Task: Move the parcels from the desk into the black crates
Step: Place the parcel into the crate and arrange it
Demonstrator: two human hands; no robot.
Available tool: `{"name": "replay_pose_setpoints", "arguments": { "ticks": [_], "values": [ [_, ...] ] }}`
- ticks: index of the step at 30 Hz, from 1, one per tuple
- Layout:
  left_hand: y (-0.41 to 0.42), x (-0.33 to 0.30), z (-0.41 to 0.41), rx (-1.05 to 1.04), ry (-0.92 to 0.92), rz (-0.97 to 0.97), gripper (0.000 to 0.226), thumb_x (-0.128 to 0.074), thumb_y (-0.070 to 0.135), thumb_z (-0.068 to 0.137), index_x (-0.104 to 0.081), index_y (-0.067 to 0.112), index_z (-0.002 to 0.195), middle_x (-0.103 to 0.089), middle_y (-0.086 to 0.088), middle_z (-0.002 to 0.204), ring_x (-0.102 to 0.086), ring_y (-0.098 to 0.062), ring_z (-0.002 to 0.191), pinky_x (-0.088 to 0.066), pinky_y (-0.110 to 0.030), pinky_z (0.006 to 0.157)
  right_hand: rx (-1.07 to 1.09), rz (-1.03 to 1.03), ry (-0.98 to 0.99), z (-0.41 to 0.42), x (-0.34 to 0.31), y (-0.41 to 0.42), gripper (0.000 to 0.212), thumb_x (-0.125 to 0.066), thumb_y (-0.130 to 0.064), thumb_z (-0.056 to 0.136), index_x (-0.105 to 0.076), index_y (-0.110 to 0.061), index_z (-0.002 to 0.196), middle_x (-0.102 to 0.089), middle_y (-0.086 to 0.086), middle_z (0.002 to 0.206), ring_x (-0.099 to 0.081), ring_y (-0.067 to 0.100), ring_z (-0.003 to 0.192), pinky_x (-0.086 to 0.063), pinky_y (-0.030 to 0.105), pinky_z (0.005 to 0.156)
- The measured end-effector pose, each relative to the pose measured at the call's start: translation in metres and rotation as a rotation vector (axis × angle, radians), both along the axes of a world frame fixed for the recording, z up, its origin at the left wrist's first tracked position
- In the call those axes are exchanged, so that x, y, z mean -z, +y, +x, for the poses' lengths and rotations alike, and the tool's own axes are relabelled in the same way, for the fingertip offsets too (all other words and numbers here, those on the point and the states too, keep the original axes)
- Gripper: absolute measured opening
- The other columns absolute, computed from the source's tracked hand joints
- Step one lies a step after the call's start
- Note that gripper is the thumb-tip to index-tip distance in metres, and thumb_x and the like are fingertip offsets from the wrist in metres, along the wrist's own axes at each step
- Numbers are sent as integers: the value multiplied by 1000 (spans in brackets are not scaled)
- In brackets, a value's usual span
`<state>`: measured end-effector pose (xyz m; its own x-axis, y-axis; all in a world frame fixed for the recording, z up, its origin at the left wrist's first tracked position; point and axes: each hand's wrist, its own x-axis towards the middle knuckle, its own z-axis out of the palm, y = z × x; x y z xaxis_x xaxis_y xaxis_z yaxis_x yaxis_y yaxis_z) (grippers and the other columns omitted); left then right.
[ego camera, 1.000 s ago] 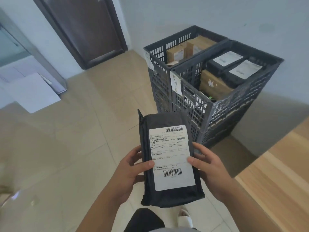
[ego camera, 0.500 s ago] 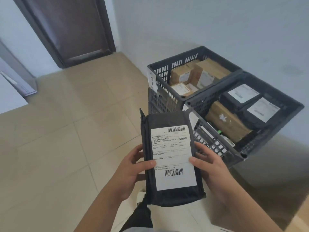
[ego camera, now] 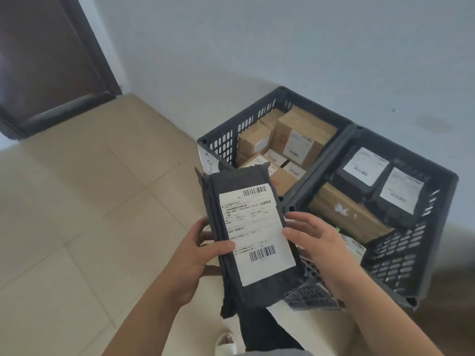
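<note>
Beside door (ego camera: 46, 60), cardboard-filled crates (ego camera: 318, 160), held parcel (ego camera: 246, 235)

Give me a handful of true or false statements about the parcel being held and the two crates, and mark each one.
1. Both hands hold the black parcel, left hand and right hand at its sides. True.
2. The parcel's white label faces the floor. False: it faces up, toward the camera.
3. The far crate holds brown cardboard boxes. True.
4. The near crate holds nothing. False: it holds two black labelled parcels and a brown one.
5. The held parcel already lies inside a crate. False: it is in the hands, above the near crate's corner.
</note>
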<state>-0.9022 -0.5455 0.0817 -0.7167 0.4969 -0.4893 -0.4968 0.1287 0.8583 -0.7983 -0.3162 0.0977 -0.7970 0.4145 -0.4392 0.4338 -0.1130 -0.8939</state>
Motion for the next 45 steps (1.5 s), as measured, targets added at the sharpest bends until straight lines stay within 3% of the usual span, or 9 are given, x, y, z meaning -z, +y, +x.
{"name": "replay_pose_setpoints", "arguments": {
  "ticks": [4, 8, 11, 20, 23, 27, 33, 39, 45],
  "values": [
    [39, 1, -67, -85, 135, -136, 68, -88, 20, 80, -50, 38, 135, -68, 1, 119, -69, -22, 107, -65, -45, 80, -163, 103, 12, -61, 9, 1, 54, -85, -40, 83, -52, -56, 123, -64, -37, 115, -63, -11, 102, -53, 8, 61],
    [78, -5, -130, -75, 260, -235, 60, -87, 19, 82, -50, 50, 118, -66, 6, 116, -70, -17, 99, -63, -29, 62, -282, 113, 7, -129, 19, 13, 113, -92, -49, 69, -16, -54, 153, -31, -30, 144, -41, 6, 130, -46, 33, 104],
    [106, -11, -175, -83, 257, -241, 65, -88, 16, 81, -51, 41, 128, -66, 3, 116, -75, -13, 88, -63, -30, 60, -271, 152, 15, -178, 21, 31, 135, -88, -67, 55, -1, -52, 158, -18, -27, 159, -26, 11, 145, -35, 48, 121],
    [186, -6, -256, 143, 233, -232, 82, -90, 28, 79, -40, 43, 141, -67, 19, 116, -70, 1, 103, -64, -30, 78, -64, 315, -23, -264, 38, 104, 120, -84, -56, 60, -12, -50, 155, -33, -15, 150, -36, 15, 133, -45, 50, 110],
    [202, -1, -285, 241, 231, -314, 59, -84, 52, 77, -54, 50, 128, -67, 18, 122, -65, -12, 116, -55, -46, 104, 3, 383, -105, -269, 48, 129, 119, -92, -46, 64, -13, -52, 153, -31, -13, 154, -33, 14, 130, -38, 49, 107],
    [210, 19, -349, 235, 487, -490, 32, -73, 45, 93, -53, 49, 118, -61, 23, 117, -61, -12, 117, -51, -47, 104, 101, 491, -321, -265, 59, 156, 117, -92, -44, 70, -14, -48, 157, -36, 0, 153, -35, 28, 139, -38, 59, 112],
    [239, 77, -427, 574, 579, -651, 77, -74, 41, 93, -32, 32, 157, -40, -3, 161, -42, -31, 146, -37, -51, 116, 144, 603, -507, -274, 58, 153, 115, -89, -52, 72, -12, -46, 157, -36, 4, 152, -35, 31, 137, -42, 58, 108],
    [261, 116, -441, 632, 655, -588, 54, -66, 23, 100, -42, 19, 147, -65, -6, 131, -67, -30, 115, -55, -34, 84, -149, 1097, -846, -312, 49, 166, 106, -75, -50, 83, -3, -39, 159, -26, 12, 157, -28, 36, 144, -24, 61, 120],
    [260, 126, -443, 634, 674, -601, 48, -62, 17, 101, -44, 19, 145, -65, -6, 127, -68, -31, 107, -60, -40, 82, -412, 1193, -980, -326, 71, 185, 102, -74, -36, 87, -4, -37, 161, -16, 19, 164, -13, 40, 154, -6, 66, 123]
  ]
}}
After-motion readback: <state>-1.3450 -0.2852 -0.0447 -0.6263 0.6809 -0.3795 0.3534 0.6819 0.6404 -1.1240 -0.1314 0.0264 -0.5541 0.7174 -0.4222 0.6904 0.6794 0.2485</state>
